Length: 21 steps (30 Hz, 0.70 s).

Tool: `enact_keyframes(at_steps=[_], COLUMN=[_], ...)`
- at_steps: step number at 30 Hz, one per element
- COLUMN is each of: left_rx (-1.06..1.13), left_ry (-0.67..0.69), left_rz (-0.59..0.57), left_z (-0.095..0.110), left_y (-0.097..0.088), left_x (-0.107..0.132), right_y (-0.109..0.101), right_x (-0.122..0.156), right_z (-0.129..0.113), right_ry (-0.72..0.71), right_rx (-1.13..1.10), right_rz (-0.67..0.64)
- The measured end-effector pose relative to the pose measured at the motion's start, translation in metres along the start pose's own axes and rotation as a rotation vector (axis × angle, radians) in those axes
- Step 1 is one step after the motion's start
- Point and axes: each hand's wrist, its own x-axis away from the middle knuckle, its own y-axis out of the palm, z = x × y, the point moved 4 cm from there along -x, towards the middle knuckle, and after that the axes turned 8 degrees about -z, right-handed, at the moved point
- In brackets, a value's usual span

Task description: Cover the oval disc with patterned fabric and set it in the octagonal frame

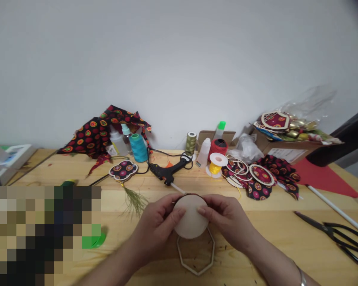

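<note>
Boxes first: at two o'clock a carton (286, 153) holds ornaments (276, 120) and a clear bag (312, 103); at twelve, a bottle (220, 129) rises from a smaller box (204, 137); at six we clasp a disc (191, 217), left hand (156, 224) and right hand (223, 218) pinching its sides; its pale face is turned toward us; being round, it has no long axis; a frame (197, 260) lies beneath.

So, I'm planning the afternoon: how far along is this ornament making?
Done, seemingly: a tasselled ornament lies fabric-covered, and more covered pieces sit piled on the right. In hand: the left hand and right hand hold a pale disc above an octagonal frame. Left, probably: the disc's facing side is bare, the frame holds nothing, and the glue gun lies aside.
</note>
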Motion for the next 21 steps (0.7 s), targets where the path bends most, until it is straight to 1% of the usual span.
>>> enact_keyframes(at_steps=[2,4,7,12,17,19,21], left_rx=[-0.151,-0.257,-0.314,-0.314,-0.29,-0.226,-0.102], left_ry=[0.053,0.089,0.092,0.072,0.058,0.039,0.012], left_rz=[0.002,0.005,0.02,0.055,0.055,0.043,0.002], left_z=[0.006,0.011,0.015,0.015,0.016,0.015,0.011], left_y=[0.0,0.001,0.002,0.004,0.005,0.005,0.006], left_x=[0.002,0.004,0.006,0.005,0.005,0.005,0.005], right_y=[0.0,-0.001,-0.001,-0.001,0.0,0.0,-0.001], right_x=[0.002,0.003,0.006,0.008,0.01,0.01,0.009], right_z=[-0.001,-0.002,-0.005,-0.007,-0.01,-0.01,-0.009], right_ry=[-0.02,-0.023,-0.031,-0.062,-0.085,-0.081,-0.075], right_rx=[0.087,0.158,0.239,0.333,0.393,0.399,0.397], right_rz=[0.02,0.044,0.076,0.107,0.1,0.093,0.088])
